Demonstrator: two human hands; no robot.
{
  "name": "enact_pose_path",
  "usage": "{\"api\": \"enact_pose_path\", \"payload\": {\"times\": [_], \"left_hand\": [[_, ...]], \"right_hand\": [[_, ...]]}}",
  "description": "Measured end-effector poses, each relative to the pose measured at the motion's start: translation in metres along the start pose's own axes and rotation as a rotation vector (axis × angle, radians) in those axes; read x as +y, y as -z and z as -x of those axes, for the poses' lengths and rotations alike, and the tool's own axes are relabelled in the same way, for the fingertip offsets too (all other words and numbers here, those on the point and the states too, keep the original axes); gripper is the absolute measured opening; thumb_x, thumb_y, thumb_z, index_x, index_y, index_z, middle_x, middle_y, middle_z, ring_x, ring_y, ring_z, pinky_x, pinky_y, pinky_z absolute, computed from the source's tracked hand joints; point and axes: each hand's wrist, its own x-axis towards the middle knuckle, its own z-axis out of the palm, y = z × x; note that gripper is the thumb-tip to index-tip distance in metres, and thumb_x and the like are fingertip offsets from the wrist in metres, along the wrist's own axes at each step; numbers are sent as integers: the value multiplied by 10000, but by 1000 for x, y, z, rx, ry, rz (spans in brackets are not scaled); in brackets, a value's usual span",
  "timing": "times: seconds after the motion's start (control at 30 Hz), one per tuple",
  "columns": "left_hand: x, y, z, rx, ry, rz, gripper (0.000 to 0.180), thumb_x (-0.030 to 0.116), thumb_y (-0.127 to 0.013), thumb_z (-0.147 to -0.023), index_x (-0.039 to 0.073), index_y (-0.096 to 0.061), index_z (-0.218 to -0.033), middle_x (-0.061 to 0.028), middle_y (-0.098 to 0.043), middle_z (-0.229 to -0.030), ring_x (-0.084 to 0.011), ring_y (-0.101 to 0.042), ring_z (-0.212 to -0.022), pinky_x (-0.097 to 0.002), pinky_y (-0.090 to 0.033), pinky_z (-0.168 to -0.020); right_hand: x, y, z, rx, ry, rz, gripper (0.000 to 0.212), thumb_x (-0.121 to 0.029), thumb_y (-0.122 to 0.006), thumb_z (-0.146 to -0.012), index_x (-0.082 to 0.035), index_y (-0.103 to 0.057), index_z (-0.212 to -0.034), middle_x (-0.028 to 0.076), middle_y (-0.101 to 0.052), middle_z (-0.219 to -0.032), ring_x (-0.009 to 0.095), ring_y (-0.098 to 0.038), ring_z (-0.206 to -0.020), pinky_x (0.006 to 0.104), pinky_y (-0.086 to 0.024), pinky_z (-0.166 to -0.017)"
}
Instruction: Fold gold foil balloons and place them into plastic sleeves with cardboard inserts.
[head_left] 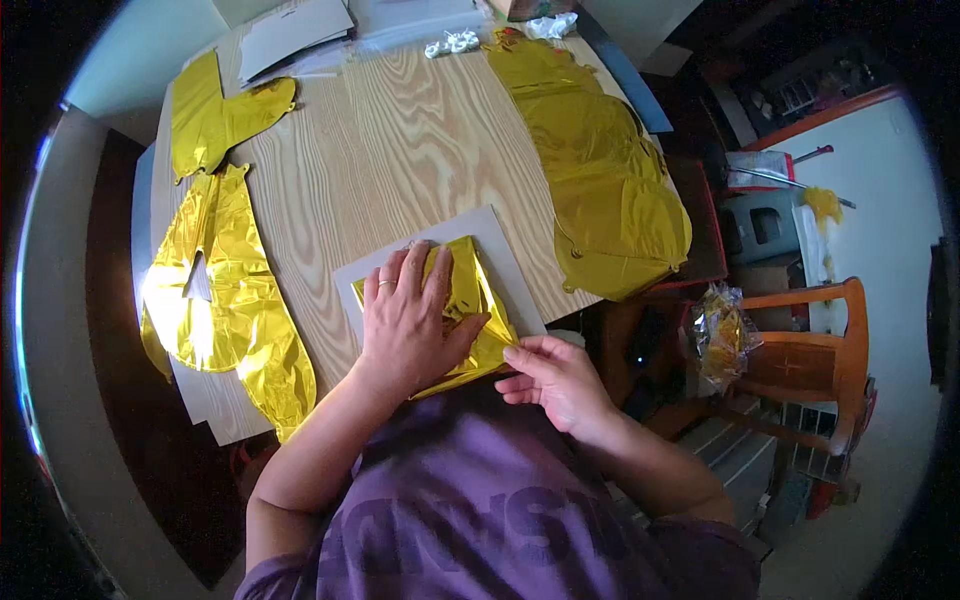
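Observation:
A folded gold foil balloon (463, 290) lies on a pale grey card (490, 225) at the table's near edge. Spread flat over it, my left hand (405, 315) presses down with fingers apart and a ring on one of them. My right hand (550, 380) pinches the balloon's near right corner between thumb and fingers. Flat gold foil balloons are spread around: a curved one (270, 340) at the left, a smaller angular one (205, 115) at the far left, and a wide stack (600, 170) along the right side.
The wood-grain table (390, 140) carries grey cards (295, 38), clear plastic sleeves and white curled pieces (452, 43) at its far side. To the right stands a wooden chair (800, 360), with a crinkled clear bag (722, 335) by its backrest.

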Motion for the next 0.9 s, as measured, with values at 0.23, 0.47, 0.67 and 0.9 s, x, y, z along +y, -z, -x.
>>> {"api": "enact_pose_path", "payload": {"times": [0.23,0.47,0.67,0.9], "left_hand": [[-12,14,-5,-46,43,80,696,371,-761,-787,46,-512,-1350,-161,-570,-1242,-382,-523,-1167,-500,-406,-1012],[-25,22,-26,-138,139,124,516,339,-741,-820,35,-605,-1213,-181,-632,-1094,-390,-604,-1040,-458,-493,-928],[-29,16,-36,-169,133,86,386,364,-737,-821,56,-635,-1031,-135,-645,-973,-340,-633,-954,-442,-497,-850],[-29,15,-51,-236,141,12,362,395,-728,-819,72,-636,-954,-118,-652,-946,-309,-650,-938,-435,-493,-822]], "right_hand": [[6,-4,-8,-4,72,149,225,-173,-637,-986,29,-621,-1084,77,-679,-902,163,-704,-675,239,-532,-522],[2,0,-10,-78,2,129,274,-234,-616,-1005,9,-622,-1131,61,-677,-904,172,-706,-661,234,-499,-504],[-3,0,-11,-98,42,184,274,-235,-580,-1026,13,-621,-1136,74,-688,-909,169,-703,-644,222,-470,-478],[-8,-1,-12,-73,151,281,233,-175,-509,-1046,31,-604,-1096,93,-704,-879,161,-709,-616,220,-433,-419]]}}
